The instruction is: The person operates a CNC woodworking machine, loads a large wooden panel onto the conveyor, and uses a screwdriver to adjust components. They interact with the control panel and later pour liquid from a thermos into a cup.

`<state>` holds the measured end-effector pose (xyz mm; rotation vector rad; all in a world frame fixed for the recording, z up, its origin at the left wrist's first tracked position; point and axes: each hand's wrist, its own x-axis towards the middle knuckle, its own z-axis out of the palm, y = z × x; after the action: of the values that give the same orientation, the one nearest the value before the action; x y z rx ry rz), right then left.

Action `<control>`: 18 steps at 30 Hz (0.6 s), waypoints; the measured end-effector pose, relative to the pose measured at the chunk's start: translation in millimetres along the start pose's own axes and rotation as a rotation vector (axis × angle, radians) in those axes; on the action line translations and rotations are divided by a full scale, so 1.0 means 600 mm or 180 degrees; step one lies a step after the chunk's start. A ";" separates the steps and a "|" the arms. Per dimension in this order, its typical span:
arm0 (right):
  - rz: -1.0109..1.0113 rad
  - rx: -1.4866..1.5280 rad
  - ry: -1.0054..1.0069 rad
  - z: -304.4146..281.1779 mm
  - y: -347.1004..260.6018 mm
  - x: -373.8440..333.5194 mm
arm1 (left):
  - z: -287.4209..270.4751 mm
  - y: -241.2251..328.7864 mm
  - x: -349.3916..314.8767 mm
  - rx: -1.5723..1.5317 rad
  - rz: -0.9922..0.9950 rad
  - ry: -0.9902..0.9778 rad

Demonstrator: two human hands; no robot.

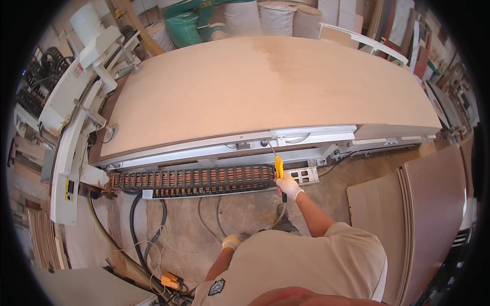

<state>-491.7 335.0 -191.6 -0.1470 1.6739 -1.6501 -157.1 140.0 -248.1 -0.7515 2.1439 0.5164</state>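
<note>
My right hand (290, 186), in a white work glove, grips a yellow air blow gun (278, 167) close to the near edge of the machine bed. The gun's thin nozzle points up toward the board's edge. From its black lower fitting a grey air hose (279, 219) curves down toward my body. Lower and to the left, my gloved left hand (234, 241) is closed at my waist, where loops of the hose meet it; its fingers are partly hidden. Beyond both hands a large tan wood-fibre board (219, 97) lies on the machine bed, with a darker patch at its far middle.
A black cable chain (194, 179) runs along the bed's near side. The white machine gantry (76, 122) stands at the left. Thick black cables and an orange foot pedal (172, 280) lie on the floor. Brown panels (434, 204) lean at the right; sacks (242, 19) stand behind.
</note>
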 end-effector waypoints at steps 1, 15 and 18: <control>0.0061 0.0013 -0.0088 -0.013 0.004 -0.010 | 0.005 -0.002 0.017 0.0120 0.0114 -0.0052; 0.0160 0.0919 0.0577 -0.369 0.044 -0.083 | -0.045 0.051 0.185 0.0668 0.0610 0.0104; 0.0111 0.1073 0.1221 -0.468 0.047 -0.082 | -0.062 0.090 0.194 0.0477 0.0539 0.0251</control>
<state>-607.7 593.6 -232.8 0.3838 1.6221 -1.9972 -272.9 119.0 -311.7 -0.5182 2.3035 0.4136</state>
